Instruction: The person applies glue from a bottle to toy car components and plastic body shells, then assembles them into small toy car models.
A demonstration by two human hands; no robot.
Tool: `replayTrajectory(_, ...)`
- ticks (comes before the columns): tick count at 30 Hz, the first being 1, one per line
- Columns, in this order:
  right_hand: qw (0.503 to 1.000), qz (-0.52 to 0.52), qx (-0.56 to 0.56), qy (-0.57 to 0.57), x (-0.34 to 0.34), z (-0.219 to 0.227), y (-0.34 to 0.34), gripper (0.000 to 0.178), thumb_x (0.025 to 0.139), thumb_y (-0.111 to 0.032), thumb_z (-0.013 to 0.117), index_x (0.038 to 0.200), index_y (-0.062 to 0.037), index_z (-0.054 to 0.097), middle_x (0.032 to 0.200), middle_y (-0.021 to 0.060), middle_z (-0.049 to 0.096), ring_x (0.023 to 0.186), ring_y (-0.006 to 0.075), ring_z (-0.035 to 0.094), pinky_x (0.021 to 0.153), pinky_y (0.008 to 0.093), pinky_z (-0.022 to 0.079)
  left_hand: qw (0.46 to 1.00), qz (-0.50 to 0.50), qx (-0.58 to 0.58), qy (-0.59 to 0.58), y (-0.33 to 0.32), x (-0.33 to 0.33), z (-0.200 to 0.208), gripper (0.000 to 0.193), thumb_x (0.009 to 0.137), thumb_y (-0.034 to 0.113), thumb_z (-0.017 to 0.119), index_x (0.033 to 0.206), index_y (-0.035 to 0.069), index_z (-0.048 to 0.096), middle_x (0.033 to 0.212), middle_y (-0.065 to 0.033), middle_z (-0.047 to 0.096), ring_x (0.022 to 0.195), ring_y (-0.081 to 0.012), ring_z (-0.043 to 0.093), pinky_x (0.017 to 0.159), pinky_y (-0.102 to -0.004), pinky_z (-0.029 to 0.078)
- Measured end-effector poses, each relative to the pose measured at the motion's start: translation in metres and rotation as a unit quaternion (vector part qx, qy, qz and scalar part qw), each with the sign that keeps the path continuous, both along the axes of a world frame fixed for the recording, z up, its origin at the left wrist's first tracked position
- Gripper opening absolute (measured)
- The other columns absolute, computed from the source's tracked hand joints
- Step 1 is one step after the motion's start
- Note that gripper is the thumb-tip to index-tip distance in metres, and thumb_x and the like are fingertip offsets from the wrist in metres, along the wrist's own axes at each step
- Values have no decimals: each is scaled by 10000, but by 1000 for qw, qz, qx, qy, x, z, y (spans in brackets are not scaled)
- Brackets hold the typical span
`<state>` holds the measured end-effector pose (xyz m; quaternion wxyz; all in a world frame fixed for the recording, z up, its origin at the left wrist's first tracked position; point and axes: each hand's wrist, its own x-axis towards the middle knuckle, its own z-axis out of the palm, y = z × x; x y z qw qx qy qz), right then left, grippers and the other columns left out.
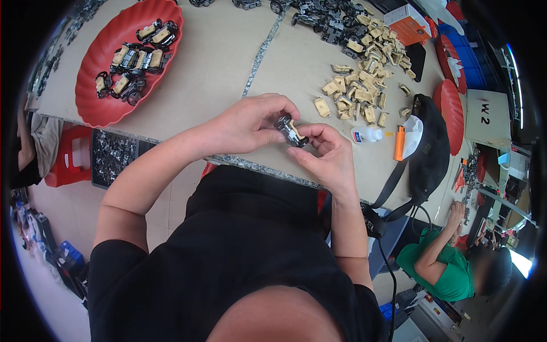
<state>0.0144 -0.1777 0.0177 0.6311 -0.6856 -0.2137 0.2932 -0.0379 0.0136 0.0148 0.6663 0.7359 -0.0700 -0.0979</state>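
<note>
Between both hands, over the table's near edge, is a small black toy car chassis [290, 132] with a tan part set in it. My left hand [253, 124] pinches its left end between thumb and fingers. At its right end, my right hand [329, 154] grips it with thumb and curled fingers. Loose tan plastic parts [364, 85] lie heaped to the right and beyond. Farther back, black chassis [325, 23] are piled against that heap. A red scalloped tray [97, 62] on the left holds several chassis fitted with tan pieces.
Right of my hands are a small white bottle [367, 134], an orange lighter [399, 142] and a black waist bag [428, 154] with straps over the edge. An orange box [407, 25] stands at the back right. A person in green [441, 265] works at the far right.
</note>
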Motion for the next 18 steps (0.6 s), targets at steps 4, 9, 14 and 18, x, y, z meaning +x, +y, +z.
replayTrajectory(4, 999, 4, 12, 44, 5, -3, 2, 338, 670, 49, 685, 977, 41, 543, 965, 68, 571, 910, 123, 542, 844, 257, 428, 993, -28, -85, 80, 4, 12, 7, 289, 738, -56, 602, 999, 9, 497, 933, -60, 557, 870, -129, 559, 805, -291, 470)
replayTrajectory(9, 999, -1, 5, 36, 4, -4, 3, 334, 676, 40, 679, 980, 40, 541, 950, 58, 566, 887, 109, 538, 817, 243, 429, 989, -51, -84, 113, 6, 18, 10, 294, 721, -83, 621, 975, 19, 512, 914, -18, 543, 862, -79, 541, 775, -222, 466)
replayTrajectory(14, 1000, 17, -5, 8, 6, -5, 3, 294, 689, 22, 655, 959, 26, 540, 933, 41, 556, 875, 95, 531, 797, 238, 429, 987, -63, -80, 123, 5, 19, 8, 275, 716, -91, 618, 946, 17, 514, 890, -13, 538, 843, -79, 544, 777, -220, 469)
replayTrajectory(18, 1000, -4, -22, 5, 7, -8, 2, 277, 648, -37, 677, 901, 4, 574, 835, 11, 564, 742, 81, 490, 680, 232, 424, 996, -55, 13, 70, 2, 13, 8, 228, 714, -28, 631, 904, 25, 517, 833, -43, 548, 782, -115, 557, 715, -255, 472)
